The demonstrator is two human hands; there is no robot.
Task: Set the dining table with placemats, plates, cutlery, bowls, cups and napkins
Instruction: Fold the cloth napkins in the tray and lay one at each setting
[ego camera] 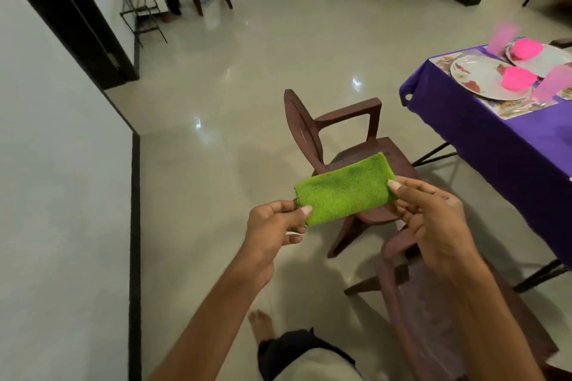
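Pinching green napkin (343, 192) | left hand (272, 226) near end | right hand (433, 219) far end

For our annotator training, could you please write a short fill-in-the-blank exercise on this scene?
1. Both hands, left hand and right hand, pinch a folded ____ microfibre cloth.
2. The table wears a ____ tablecloth.
3. On each white plate sits a ____ bowl.

Missing words: green; purple; pink
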